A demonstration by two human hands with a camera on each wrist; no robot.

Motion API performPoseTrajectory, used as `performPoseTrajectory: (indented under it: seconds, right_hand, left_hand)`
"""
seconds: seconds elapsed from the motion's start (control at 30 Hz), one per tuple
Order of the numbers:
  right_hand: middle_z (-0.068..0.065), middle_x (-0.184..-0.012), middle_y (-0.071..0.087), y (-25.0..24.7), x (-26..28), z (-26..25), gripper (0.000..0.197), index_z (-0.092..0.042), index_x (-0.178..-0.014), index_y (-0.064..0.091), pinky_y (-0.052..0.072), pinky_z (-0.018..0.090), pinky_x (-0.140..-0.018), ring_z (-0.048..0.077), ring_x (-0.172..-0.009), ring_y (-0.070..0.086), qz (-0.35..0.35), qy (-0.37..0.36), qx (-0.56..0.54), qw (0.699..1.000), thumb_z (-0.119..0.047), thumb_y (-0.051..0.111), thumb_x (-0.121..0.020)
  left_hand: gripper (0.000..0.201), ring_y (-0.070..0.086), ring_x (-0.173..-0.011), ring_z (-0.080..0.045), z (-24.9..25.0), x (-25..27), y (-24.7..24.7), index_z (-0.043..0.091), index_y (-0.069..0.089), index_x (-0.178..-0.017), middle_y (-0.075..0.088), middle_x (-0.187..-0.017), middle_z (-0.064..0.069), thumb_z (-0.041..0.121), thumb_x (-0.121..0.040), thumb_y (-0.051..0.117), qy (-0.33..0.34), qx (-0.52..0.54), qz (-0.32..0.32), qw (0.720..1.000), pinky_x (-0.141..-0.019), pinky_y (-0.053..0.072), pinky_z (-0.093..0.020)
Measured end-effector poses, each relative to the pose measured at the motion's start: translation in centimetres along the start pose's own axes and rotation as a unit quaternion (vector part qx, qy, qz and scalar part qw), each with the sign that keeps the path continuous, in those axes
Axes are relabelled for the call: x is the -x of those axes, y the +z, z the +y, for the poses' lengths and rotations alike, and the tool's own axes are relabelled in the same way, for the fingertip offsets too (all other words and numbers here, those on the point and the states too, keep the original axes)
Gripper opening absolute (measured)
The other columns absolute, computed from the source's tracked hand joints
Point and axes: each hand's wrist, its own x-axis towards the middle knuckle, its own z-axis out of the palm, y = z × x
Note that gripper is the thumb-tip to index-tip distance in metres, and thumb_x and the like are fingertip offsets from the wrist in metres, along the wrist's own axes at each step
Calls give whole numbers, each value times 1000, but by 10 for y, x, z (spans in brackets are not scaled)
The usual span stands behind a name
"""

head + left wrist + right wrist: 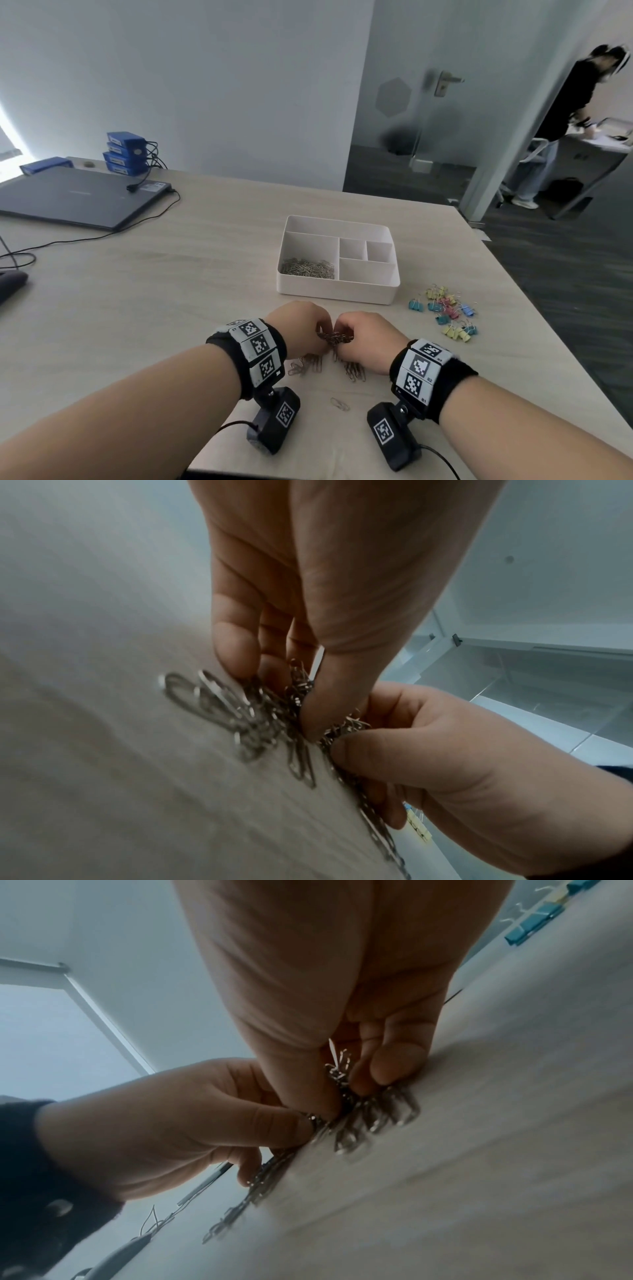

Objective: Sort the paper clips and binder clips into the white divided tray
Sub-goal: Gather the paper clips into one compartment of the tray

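Observation:
My left hand (pixel 301 329) and right hand (pixel 366 339) meet at the table's near middle. Both pinch one tangled bunch of metal paper clips (pixel 334 337), lifted slightly off the tabletop. In the left wrist view, the left hand (pixel 284 696) pinches the clips between thumb and fingertips. The right hand (pixel 349 1091) does the same in the right wrist view. More loose paper clips (pixel 306 365) lie under the hands. The white divided tray (pixel 337 291) stands just beyond, with a heap of paper clips (pixel 306 267) in its large left compartment. Coloured binder clips (pixel 443 311) lie to its right.
A single paper clip (pixel 339 404) lies near the front edge. A closed laptop (pixel 78 198) with cables and stacked blue boxes (pixel 125 152) sit at the far left. The table's right edge runs close past the binder clips. A person (pixel 565 120) stands beyond a glass door.

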Motion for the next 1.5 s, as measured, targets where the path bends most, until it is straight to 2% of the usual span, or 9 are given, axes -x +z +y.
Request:
performPoseTrajectory:
  seconds: [0.17,0.27,0.43,0.63,0.8,0.9,1.07,1.27,1.5]
  right_hand:
    - [-3,-87,69,0,-2,3,14,-26,-90,69,53,29,-70,15,-80,65,14,10,-49,999,-20,68,-77]
    - [-5,-77,68,1,-4,8,9,-27,-85,68,54,28,-59,11,-62,62,25,29,-103,994,-21,68,-79]
    - [-1,-70,64,-1,-3,11,6,-24,-85,67,53,26,-48,11,-54,59,47,43,-194,979,-19,70,-85]
    - [1,-68,61,1,-6,18,7,-20,-90,67,48,26,-47,8,-50,56,48,62,-260,962,-16,70,-86]
    - [4,-70,63,2,-10,20,7,-20,-91,67,49,26,-47,12,-54,57,48,70,-284,955,-16,71,-86]
    - [2,-66,63,0,-11,17,5,-20,-91,67,49,27,-48,15,-53,57,45,63,-287,955,-16,69,-88]
    - [5,-68,61,-8,-22,9,7,-9,-92,67,53,30,-53,15,-55,58,58,49,-302,950,-14,69,-88]
    - [4,-67,58,-33,-52,-13,6,-3,-93,66,49,26,-48,13,-54,55,107,22,-343,933,-7,68,-90]
    - [0,-59,62,-45,-104,-38,4,-15,-85,67,56,34,-59,15,-50,57,167,28,-268,948,-18,70,-86]
  left_hand:
    - [12,62,-72,-9,-8,-2,-2,32,72,-89,65,-81,11,30,-78,71,-14,72,0,997,-67,55,-26]
    - [7,64,-65,-10,-13,-4,-7,30,70,-83,66,-76,11,25,-77,72,-17,106,-4,994,-62,58,-27]
    - [7,61,-50,-1,-20,-10,-24,19,74,-91,70,-79,4,20,-83,74,-21,186,13,982,-52,56,-21]
    - [5,65,-64,-10,-27,-27,-62,25,72,-85,68,-76,5,23,-84,77,-16,246,86,965,-61,61,-27]
    - [11,66,-58,-14,-35,-52,-81,23,73,-94,71,-83,4,29,-85,74,-45,154,163,973,-55,56,-28]
    - [20,63,-75,-15,-39,-66,-84,22,74,-103,70,-89,5,31,-85,73,-55,66,175,981,-67,47,-24]
    - [32,66,-98,-13,-46,-73,-79,27,71,-116,72,-108,10,32,-84,74,-67,74,169,981,-88,51,-26]
    - [5,60,-67,3,-55,-45,-71,34,71,-86,69,-81,17,30,-88,69,-45,178,236,954,-61,40,-12]
    - [7,64,-82,-10,-59,-12,-52,28,75,-89,69,-85,13,27,-88,68,-51,150,164,974,-77,53,-27]
